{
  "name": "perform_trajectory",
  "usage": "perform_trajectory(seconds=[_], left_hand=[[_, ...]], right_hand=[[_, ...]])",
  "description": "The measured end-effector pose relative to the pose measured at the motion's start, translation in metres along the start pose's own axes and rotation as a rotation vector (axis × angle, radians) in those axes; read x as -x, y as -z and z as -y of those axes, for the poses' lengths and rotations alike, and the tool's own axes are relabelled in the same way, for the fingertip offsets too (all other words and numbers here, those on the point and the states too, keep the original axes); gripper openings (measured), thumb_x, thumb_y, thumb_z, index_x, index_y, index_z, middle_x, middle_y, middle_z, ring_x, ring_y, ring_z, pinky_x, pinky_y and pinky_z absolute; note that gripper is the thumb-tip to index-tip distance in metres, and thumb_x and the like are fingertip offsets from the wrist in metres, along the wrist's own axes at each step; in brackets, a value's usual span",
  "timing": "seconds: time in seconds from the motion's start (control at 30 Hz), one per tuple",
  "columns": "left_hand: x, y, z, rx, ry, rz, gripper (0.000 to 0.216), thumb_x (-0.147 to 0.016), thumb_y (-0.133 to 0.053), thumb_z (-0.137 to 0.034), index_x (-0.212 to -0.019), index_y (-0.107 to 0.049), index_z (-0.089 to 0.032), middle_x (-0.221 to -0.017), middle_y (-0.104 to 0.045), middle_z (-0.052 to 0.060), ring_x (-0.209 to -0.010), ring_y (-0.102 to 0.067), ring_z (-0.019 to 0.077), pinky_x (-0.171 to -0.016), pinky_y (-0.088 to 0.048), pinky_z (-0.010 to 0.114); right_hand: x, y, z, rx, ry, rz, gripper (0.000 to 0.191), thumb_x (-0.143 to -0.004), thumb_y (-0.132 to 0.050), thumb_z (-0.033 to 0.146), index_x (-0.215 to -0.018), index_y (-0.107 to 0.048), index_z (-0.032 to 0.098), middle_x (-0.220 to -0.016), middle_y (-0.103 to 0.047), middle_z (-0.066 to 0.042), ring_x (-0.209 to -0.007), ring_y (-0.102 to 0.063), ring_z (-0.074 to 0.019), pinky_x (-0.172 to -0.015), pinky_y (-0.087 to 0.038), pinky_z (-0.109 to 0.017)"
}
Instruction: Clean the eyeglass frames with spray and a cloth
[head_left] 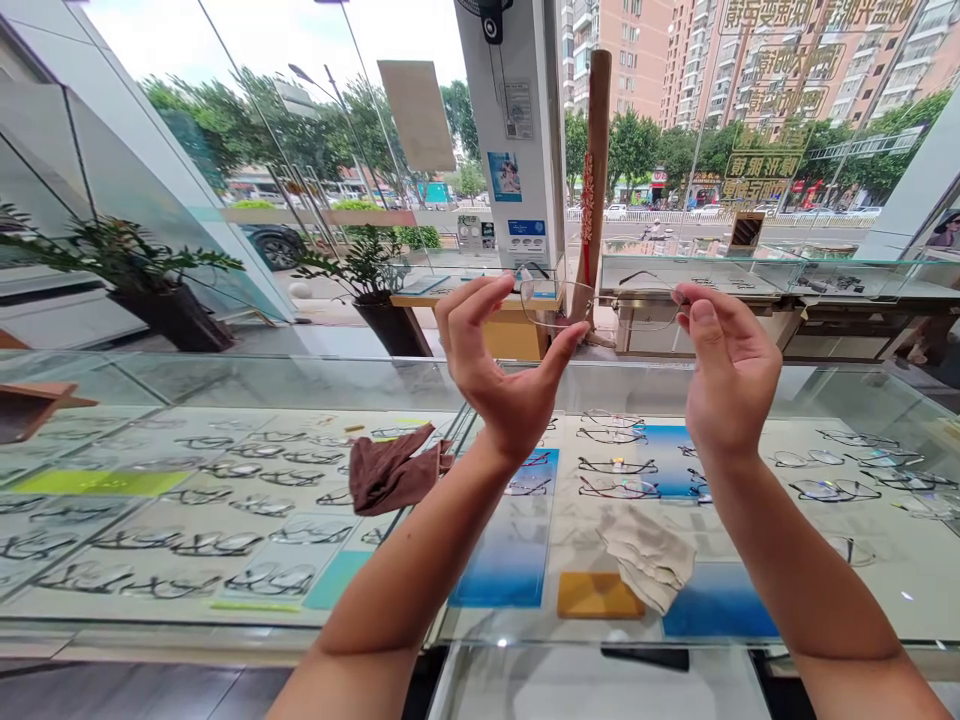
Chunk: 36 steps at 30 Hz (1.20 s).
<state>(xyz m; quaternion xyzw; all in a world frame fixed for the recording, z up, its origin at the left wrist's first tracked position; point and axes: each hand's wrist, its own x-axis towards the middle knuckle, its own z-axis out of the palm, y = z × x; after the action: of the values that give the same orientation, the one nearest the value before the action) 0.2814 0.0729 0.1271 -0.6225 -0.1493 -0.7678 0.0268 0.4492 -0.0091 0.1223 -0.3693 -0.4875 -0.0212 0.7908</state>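
Note:
A pair of thin-rimmed eyeglasses (555,303) is held up above the counter, lenses facing me and temples pointing away. My left hand (501,365) curves around the left lens, with fingertips by its outer upper edge and the thumb at its lower rim. My right hand (727,365) pinches the right outer end of the frame between thumb and fingers. Below, on the glass counter, lie a crumpled brown cloth (394,470) and a crumpled beige cloth (649,555). An orange-brown flat piece (598,596) is beside the beige cloth.
The glass display counter (502,628) spans the view, with rows of eyeglasses (217,543) inside. Potted plants (394,325) stand beyond it. A wooden post (598,130) and a second showcase (690,275) are near the window. A wooden object (37,405) juts in at left.

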Motion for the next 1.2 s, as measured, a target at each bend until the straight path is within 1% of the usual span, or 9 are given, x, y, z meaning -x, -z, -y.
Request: perform_trajectory(seconds=[0.1, 0.23, 0.33, 0.43, 0.6, 0.8, 1.0, 1.1, 1.2], left_hand=[[0.001, -0.003, 0.004, 0.029, -0.001, -0.006, 0.063, -0.076, -0.090, -0.052, -0.126, -0.060, -0.028, -0.126, -0.060, 0.008, -0.124, -0.062, 0.0288, -0.111, -0.051, 0.050], [0.003, -0.006, 0.008, 0.094, 0.011, -0.006, 0.063, -0.077, -0.089, -0.053, -0.128, -0.060, -0.028, -0.126, -0.058, 0.007, -0.125, -0.062, 0.0285, -0.112, -0.052, 0.050], [0.003, -0.007, 0.008, 0.137, 0.008, -0.004, 0.062, -0.078, -0.089, -0.051, -0.128, -0.061, -0.028, -0.126, -0.057, 0.007, -0.124, -0.063, 0.0274, -0.111, -0.053, 0.048], [0.004, -0.007, 0.008, 0.135, 0.028, 0.005, 0.062, -0.077, -0.090, -0.050, -0.127, -0.062, -0.028, -0.126, -0.058, 0.007, -0.124, -0.064, 0.0272, -0.109, -0.054, 0.046], [0.006, -0.008, 0.010, 0.141, 0.087, 0.052, 0.067, -0.076, -0.090, -0.053, -0.129, -0.059, -0.028, -0.126, -0.058, 0.008, -0.125, -0.064, 0.0279, -0.110, -0.055, 0.047], [0.007, -0.010, 0.007, 0.135, 0.081, 0.048, 0.066, -0.079, -0.088, -0.057, -0.130, -0.058, -0.027, -0.129, -0.058, 0.008, -0.125, -0.067, 0.0275, -0.112, -0.058, 0.047], [0.006, -0.011, 0.005, 0.204, 0.077, 0.062, 0.064, -0.081, -0.087, -0.054, -0.132, -0.055, -0.032, -0.128, -0.056, 0.005, -0.124, -0.067, 0.0254, -0.108, -0.063, 0.045], [0.005, -0.011, 0.003, 0.263, 0.085, 0.070, 0.061, -0.084, -0.083, -0.057, -0.133, -0.054, -0.033, -0.127, -0.057, 0.005, -0.121, -0.068, 0.0239, -0.106, -0.065, 0.044], [0.005, -0.008, 0.001, 0.256, 0.124, 0.084, 0.063, -0.084, -0.084, -0.055, -0.134, -0.053, -0.034, -0.128, -0.058, 0.005, -0.117, -0.072, 0.0236, -0.104, -0.066, 0.042]], right_hand=[[-0.001, 0.001, -0.002, -0.010, 0.037, -0.008, 0.021, -0.100, -0.065, 0.046, -0.107, -0.076, 0.030, -0.113, -0.077, -0.004, -0.109, -0.074, -0.0217, -0.095, -0.063, -0.044], [-0.002, 0.004, -0.001, 0.023, 0.039, 0.029, 0.024, -0.100, -0.063, 0.050, -0.108, -0.075, 0.031, -0.114, -0.077, -0.004, -0.112, -0.074, -0.0223, -0.095, -0.063, -0.044], [-0.002, 0.005, 0.001, 0.003, -0.007, 0.048, 0.026, -0.099, -0.065, 0.052, -0.107, -0.074, 0.030, -0.115, -0.078, -0.004, -0.110, -0.075, -0.0215, -0.092, -0.063, -0.041], [-0.003, 0.005, 0.002, -0.085, -0.069, 0.074, 0.027, -0.097, -0.068, 0.053, -0.106, -0.073, 0.028, -0.113, -0.079, -0.004, -0.107, -0.076, -0.0209, -0.089, -0.064, -0.040], [-0.005, 0.006, 0.004, -0.200, -0.164, 0.141, 0.027, -0.096, -0.067, 0.054, -0.105, -0.071, 0.029, -0.112, -0.080, -0.003, -0.109, -0.078, -0.0222, -0.091, -0.066, -0.042], [-0.007, 0.012, 0.000, -0.186, -0.159, 0.202, 0.028, -0.098, -0.065, 0.054, -0.111, -0.070, 0.029, -0.115, -0.079, -0.003, -0.114, -0.078, -0.0227, -0.094, -0.066, -0.042], [-0.010, 0.012, -0.006, -0.197, -0.145, 0.127, 0.022, -0.094, -0.072, 0.047, -0.106, -0.072, 0.029, -0.110, -0.078, -0.003, -0.112, -0.077, -0.0216, -0.100, -0.063, -0.043], [-0.009, 0.010, -0.006, -0.212, -0.157, 0.116, 0.020, -0.093, -0.074, 0.045, -0.103, -0.073, 0.028, -0.107, -0.078, -0.002, -0.108, -0.078, -0.0213, -0.100, -0.063, -0.043], [-0.008, 0.008, -0.004, -0.209, -0.176, 0.120, 0.020, -0.092, -0.074, 0.045, -0.103, -0.073, 0.028, -0.104, -0.078, -0.002, -0.106, -0.078, -0.0213, -0.098, -0.064, -0.043]])
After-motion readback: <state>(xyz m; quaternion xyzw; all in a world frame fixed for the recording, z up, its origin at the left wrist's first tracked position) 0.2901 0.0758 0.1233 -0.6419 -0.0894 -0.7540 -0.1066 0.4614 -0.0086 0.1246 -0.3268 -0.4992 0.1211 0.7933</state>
